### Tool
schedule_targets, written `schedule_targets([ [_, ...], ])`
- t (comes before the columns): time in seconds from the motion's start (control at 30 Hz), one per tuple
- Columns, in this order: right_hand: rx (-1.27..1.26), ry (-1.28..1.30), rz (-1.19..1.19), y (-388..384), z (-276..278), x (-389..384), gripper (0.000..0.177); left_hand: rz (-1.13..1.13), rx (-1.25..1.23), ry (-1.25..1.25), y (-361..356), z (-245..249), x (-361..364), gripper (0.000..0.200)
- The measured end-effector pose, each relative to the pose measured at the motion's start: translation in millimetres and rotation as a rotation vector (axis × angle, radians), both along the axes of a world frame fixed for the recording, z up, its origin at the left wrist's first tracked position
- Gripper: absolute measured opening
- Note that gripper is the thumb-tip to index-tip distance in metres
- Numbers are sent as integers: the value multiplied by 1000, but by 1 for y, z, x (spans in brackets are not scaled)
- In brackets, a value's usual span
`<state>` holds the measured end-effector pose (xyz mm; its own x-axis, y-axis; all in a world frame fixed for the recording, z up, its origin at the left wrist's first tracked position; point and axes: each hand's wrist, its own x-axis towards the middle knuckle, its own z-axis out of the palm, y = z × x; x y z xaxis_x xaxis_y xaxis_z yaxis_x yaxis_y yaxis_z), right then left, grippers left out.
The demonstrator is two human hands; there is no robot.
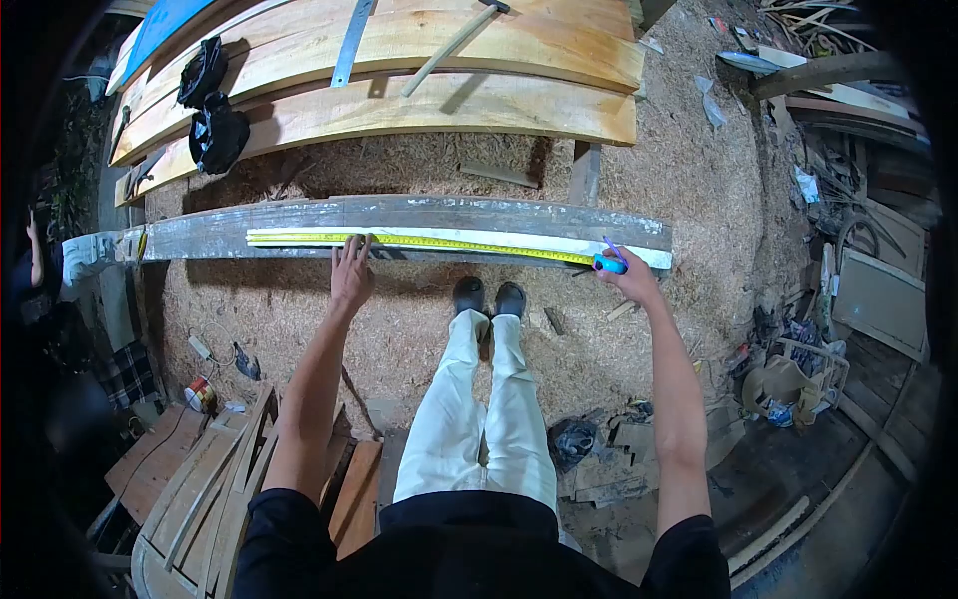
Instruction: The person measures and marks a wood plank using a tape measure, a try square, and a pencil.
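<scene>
Gripped tape measure (610, 265) (and purple pen (614, 249)) in right hand (637, 283), centre-right. Spread left hand (351, 275) at white strip (655, 259). Needed tautness.

Yellow tape measure (469, 246) lies extended along white strip (639, 256).

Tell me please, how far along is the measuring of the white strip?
Done: the yellow tape lies pulled out along the white strip. In hand: the left hand touches the tape; the right hand holds its blue case and a pen. Probably left: marking, as no mark is visible.
</scene>
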<state>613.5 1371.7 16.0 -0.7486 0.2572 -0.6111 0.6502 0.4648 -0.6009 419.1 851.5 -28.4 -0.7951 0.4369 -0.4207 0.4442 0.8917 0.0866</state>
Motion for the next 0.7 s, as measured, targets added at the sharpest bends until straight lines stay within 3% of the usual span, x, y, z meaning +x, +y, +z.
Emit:
schedule_targets([
  [0.57,-29,-28,-68,48,24,24,49,63,28,3,3,0,1,79],
  [0.7,-97,-29,-140,82,6,47,52,125,81,74,10,-2,2,61],
])
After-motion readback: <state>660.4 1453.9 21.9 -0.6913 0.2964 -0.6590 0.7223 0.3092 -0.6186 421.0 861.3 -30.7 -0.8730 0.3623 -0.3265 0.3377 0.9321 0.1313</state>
